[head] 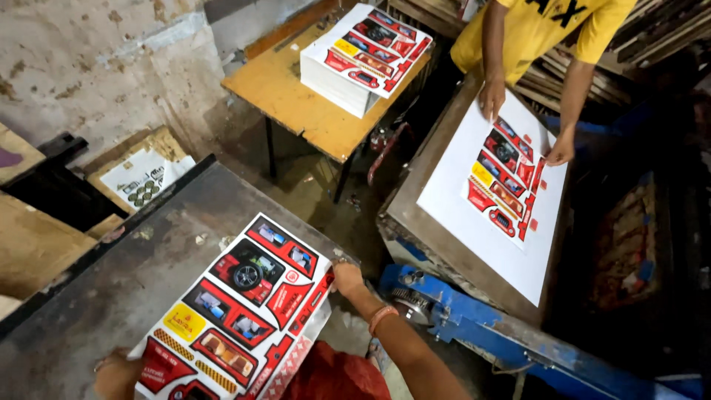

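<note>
A: Printed sheets [241, 315], a thin stack of die-cut toy-car cards in red, yellow and white, lie at the bottom centre of the frame, resting on the dark grey metal table [111, 289] and overhanging its near right edge.

B: Hands?

A: Left hand [117, 372] at the lower left corner of the stack, closed around its edge, thumb side hidden under the card. Right hand [346, 278] at the stack's right edge, fingers curled against it, orange band on the wrist. One hand at each end: my reading is that this keeps the sheets squared and flat, since thin card would sag or fan if held at one point.

B: Further out?

A: Right of centre, a blue machine frame [474, 322] carries a tilted brown board [415, 222]. On it lies a large white sheet [511, 252] with the same car print. A second person in a yellow shirt [537, 26] stands at its far end, both hands pressed flat on the sheet's upper edge; likely pinning it so it stays on the slope.

B: Top of frame?

A: Upper centre, a yellow wooden table [296, 100] holds a tall neat pile of identical prints [363, 55], set at its far corner. Upper left, stained plaster wall [89, 59]; below it, cardboard with a printed label [144, 178] leans on the floor.
</note>
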